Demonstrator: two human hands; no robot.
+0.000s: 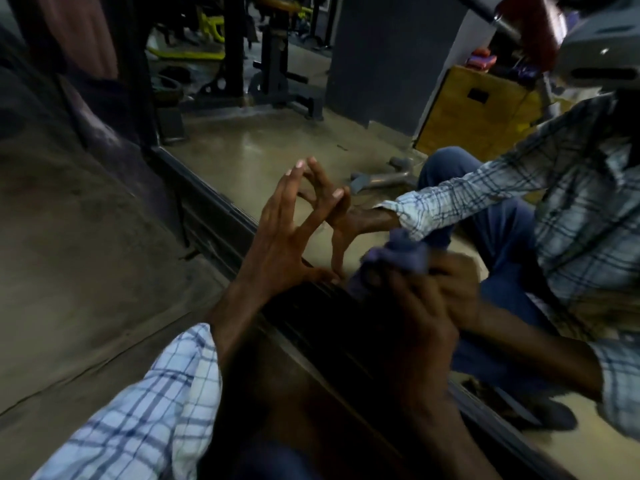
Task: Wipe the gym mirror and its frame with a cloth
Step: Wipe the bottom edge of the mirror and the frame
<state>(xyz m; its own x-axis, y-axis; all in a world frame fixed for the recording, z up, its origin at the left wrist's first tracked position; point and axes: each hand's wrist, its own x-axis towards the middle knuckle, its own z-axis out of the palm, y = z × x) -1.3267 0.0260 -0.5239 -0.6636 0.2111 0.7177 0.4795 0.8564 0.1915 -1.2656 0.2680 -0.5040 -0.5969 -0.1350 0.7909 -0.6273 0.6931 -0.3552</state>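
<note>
against the mirror (277, 133), left hand (280, 244) spreads flat, right hand (415, 313) grips the cloth (398, 258).

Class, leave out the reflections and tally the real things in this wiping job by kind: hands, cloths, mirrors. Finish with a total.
hands: 2 (left hand, right hand)
cloth: 1
mirror: 1
total: 4
</note>
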